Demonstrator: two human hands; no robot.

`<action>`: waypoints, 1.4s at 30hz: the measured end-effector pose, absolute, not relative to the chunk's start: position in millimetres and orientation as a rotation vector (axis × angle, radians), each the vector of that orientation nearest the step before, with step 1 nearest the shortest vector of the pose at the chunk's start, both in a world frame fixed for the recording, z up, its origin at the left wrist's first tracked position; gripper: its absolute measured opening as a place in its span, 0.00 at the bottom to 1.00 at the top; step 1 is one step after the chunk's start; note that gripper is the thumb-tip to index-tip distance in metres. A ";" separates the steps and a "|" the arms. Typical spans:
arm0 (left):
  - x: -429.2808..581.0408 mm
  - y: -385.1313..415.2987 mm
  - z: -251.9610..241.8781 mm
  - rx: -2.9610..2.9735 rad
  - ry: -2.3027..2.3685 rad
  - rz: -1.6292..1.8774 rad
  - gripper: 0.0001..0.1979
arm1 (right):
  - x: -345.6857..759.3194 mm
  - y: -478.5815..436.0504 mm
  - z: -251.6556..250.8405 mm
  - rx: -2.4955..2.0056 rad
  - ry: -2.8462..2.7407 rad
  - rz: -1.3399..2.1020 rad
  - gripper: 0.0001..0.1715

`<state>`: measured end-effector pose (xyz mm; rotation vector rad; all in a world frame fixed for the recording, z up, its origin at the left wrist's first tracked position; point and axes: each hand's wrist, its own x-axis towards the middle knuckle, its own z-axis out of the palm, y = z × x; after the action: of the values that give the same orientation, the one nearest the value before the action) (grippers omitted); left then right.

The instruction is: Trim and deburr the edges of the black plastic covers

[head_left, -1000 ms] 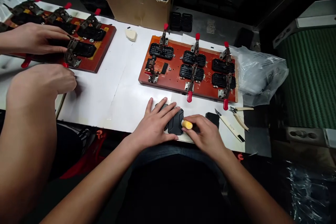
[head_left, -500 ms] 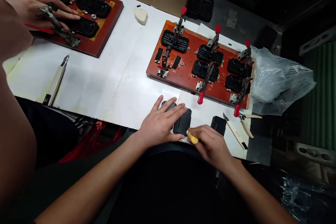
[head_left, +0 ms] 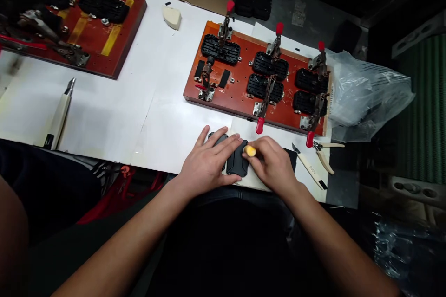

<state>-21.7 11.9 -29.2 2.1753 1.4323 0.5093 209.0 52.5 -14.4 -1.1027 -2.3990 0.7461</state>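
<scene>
A black plastic case (head_left: 238, 160) with two panels side by side lies near the table's front edge. My left hand (head_left: 205, 160) rests flat on it, fingers spread, covering most of the left panel. Pinched between the thumb and fingers of my right hand (head_left: 273, 164) is a small yellow rounded piece (head_left: 250, 151). It sits at the upper right edge of the right panel; its lower end is hidden. Partly behind my right hand lies another dark flat part (head_left: 291, 158).
Beyond my hands stands a red-brown fixture board (head_left: 240, 97) with toggle clamps and black parts. A craft knife (head_left: 310, 167) and cutters (head_left: 325, 158) lie at right, a clear bag (head_left: 365, 97) behind. At left are another knife (head_left: 59, 116), a second fixture (head_left: 121, 51) and a white block (head_left: 172, 17).
My right hand has moved the yellow piece from the case's lower right corner up along its right edge. The co-worker's hand has left the left fixture, and a black part there is gone.
</scene>
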 end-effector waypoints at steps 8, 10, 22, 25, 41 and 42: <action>-10.9 2.7 -29.1 2.136 1.505 0.482 0.45 | 202.8 49.8 -21.8 -1.216 -2.242 0.743 0.10; -10.3 2.7 -30.1 2.142 1.519 0.487 0.46 | 199.7 52.7 -22.1 -1.286 -2.196 0.682 0.10; -10.6 3.8 -31.7 2.142 1.507 0.514 0.43 | 195.3 56.9 -23.3 -1.286 -2.192 0.710 0.08; -10.4 3.7 -32.5 2.142 1.514 0.521 0.44 | 196.2 54.3 -22.5 -1.282 -2.179 0.732 0.09; -11.0 2.5 -35.3 2.201 1.524 0.505 0.44 | 214.8 29.1 -12.7 -1.353 -2.152 0.868 0.06; -12.1 2.1 -34.5 2.207 1.516 0.502 0.44 | 218.6 23.2 -9.2 -1.362 -2.169 0.916 0.06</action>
<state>-12.1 2.1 -34.5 2.2067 1.5163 0.5022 218.6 23.2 -9.2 -1.3621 -2.1692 0.9160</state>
